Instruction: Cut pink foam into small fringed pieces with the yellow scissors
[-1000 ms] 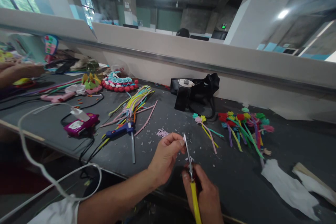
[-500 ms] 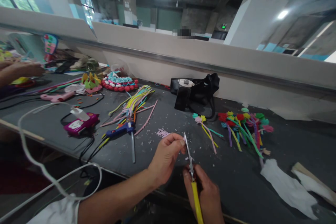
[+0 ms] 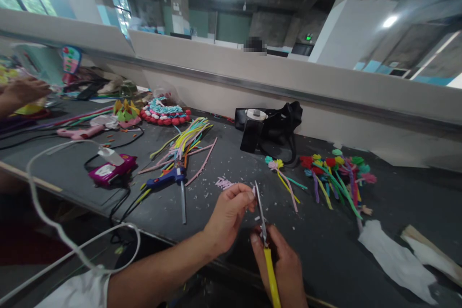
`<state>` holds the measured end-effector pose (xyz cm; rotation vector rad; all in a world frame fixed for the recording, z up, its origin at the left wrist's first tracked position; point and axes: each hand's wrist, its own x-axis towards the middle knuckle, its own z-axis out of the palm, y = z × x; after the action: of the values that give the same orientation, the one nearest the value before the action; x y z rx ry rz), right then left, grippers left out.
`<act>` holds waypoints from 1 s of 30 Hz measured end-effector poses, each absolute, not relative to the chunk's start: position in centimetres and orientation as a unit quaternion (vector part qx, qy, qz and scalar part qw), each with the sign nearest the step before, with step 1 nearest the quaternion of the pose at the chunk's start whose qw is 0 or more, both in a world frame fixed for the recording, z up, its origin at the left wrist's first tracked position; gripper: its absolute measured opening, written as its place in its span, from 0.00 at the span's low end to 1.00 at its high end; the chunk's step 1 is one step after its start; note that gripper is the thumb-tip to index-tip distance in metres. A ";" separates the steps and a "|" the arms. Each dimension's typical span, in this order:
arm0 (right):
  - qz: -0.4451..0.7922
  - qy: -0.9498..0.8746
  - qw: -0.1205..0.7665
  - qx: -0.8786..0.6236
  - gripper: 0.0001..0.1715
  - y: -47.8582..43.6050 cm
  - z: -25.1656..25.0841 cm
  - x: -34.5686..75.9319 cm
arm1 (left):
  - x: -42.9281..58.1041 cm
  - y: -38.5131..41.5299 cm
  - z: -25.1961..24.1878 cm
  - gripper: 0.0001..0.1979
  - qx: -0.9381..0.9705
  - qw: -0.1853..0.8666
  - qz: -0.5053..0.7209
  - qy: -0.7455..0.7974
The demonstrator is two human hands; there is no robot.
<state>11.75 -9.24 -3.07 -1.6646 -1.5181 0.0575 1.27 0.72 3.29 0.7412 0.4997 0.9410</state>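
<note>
My right hand (image 3: pixel 283 264) is wrapped round a pair of yellow-handled scissors (image 3: pixel 270 269), blades pointing up and away from me. Beside the blade tips, my left hand (image 3: pixel 231 214) pinches a small pale lilac piece (image 3: pixel 254 191), mostly hidden by the fingers. Whether the blades touch this piece I cannot tell. Just beyond my left hand lies a little heap of cut lilac pieces (image 3: pixel 224 183), with tiny scraps scattered over the dark table (image 3: pixel 224 154). A small bunch of fuzzy-stemmed flowers (image 3: pixel 276 164) rests to the right of the scissors.
A blue glue gun (image 3: pixel 166 178) lies by a bundle of coloured fuzzy stems (image 3: pixel 189 137). Left of it are a purple power strip (image 3: pixel 111 171) and a white cable (image 3: pixel 32 192). A black bag (image 3: pixel 279 120), more fuzzy flowers (image 3: pixel 339 166) and another person's hand (image 3: pixel 27 90) are around.
The scissors have barely shifted, their tips slightly to the right. My left hand stays in place. At the far left, the other person's hand has moved a little.
</note>
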 end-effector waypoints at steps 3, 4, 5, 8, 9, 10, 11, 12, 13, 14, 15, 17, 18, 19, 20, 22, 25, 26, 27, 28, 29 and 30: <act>0.023 -0.609 0.430 -0.666 0.15 -9.3 -3.1 11.9 | 1.3 0.8 3.2 0.05 0.348 0.797 0.436 0.232; 0.024 -0.608 0.431 -0.666 0.16 -9.3 -3.1 11.9 | 1.3 0.8 3.2 0.05 0.349 0.797 0.434 0.233; 0.026 -0.605 0.433 -0.668 0.16 -9.3 -3.1 11.8 | 1.3 0.8 3.2 0.05 0.348 0.797 0.434 0.235; 0.034 -0.595 0.443 -0.670 0.16 -9.3 -3.0 11.7 | 1.3 0.8 3.2 0.06 0.347 0.796 0.435 0.237; 0.039 -0.594 0.444 -0.670 0.16 -9.3 -3.0 11.7 | 1.3 0.8 3.2 0.06 0.347 0.797 0.435 0.236; 0.043 -0.596 0.443 -0.668 0.15 -9.2 -3.0 11.7 | 1.3 0.8 3.2 0.06 0.347 0.797 0.434 0.235; 0.047 -0.599 0.441 -0.666 0.15 -9.2 -3.0 11.7 | 1.3 0.8 3.2 0.06 0.347 0.798 0.434 0.235; 0.053 -0.602 0.438 -0.666 0.15 -9.2 -3.0 11.7 | 1.3 0.8 3.2 0.06 0.348 0.798 0.433 0.234; 0.059 -0.603 0.435 -0.666 0.14 -9.2 -3.0 11.8 | 1.3 0.8 3.2 0.06 0.348 0.799 0.432 0.235; 0.063 -0.603 0.432 -0.667 0.14 -9.2 -3.0 11.8 | 1.3 0.8 3.3 0.05 0.348 0.799 0.431 0.236; 0.065 -0.603 0.432 -0.668 0.14 -9.2 -3.0 11.9 | 1.3 0.8 3.3 0.05 0.348 0.798 0.430 0.238; 0.062 -0.599 0.436 -0.668 0.14 -9.3 -2.8 11.8 | 1.3 0.7 3.4 0.06 0.349 0.797 0.430 0.242; 0.058 -0.598 0.439 -0.668 0.14 -9.3 -2.6 11.8 | 1.2 0.7 3.5 0.06 0.351 0.796 0.430 0.242; 0.056 -0.598 0.441 -0.667 0.14 -9.3 -2.4 11.7 | 1.2 0.6 3.6 0.06 0.352 0.795 0.431 0.241; 0.056 -0.598 0.442 -0.666 0.15 -9.4 -2.2 11.6 | 1.2 0.6 3.6 0.06 0.353 0.795 0.432 0.240; 0.058 -0.598 0.443 -0.665 0.15 -9.4 -2.0 11.5 | 1.2 0.6 3.6 0.06 0.354 0.795 0.431 0.236; 0.044 -0.595 0.448 -0.666 0.15 -9.4 -2.2 11.5 | 1.1 0.7 3.5 0.06 0.356 0.795 0.430 0.236; 0.036 -0.596 0.446 -0.667 0.15 -9.4 -2.4 11.6 | 1.1 0.8 3.5 0.06 0.356 0.794 0.432 0.237; 0.026 -0.600 0.441 -0.667 0.14 -9.4 -2.6 11.8 | 1.1 0.8 3.5 0.05 0.354 0.794 0.434 0.236; 0.013 -0.605 0.434 -0.668 0.14 -9.4 -2.8 11.9 | 1.1 0.9 3.5 0.05 0.351 0.794 0.437 0.235; -0.003 -0.610 0.428 -0.667 0.14 -9.4 -3.0 12.0 | 1.1 0.9 3.5 0.05 0.347 0.796 0.439 0.233; -0.020 -0.614 0.422 -0.667 0.14 -9.4 -3.1 12.1 | 1.0 0.9 3.5 0.05 0.342 0.798 0.440 0.232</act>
<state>12.06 -9.45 -3.10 -1.6695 -1.5373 -0.0491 1.02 0.90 3.48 0.7344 0.4971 0.9437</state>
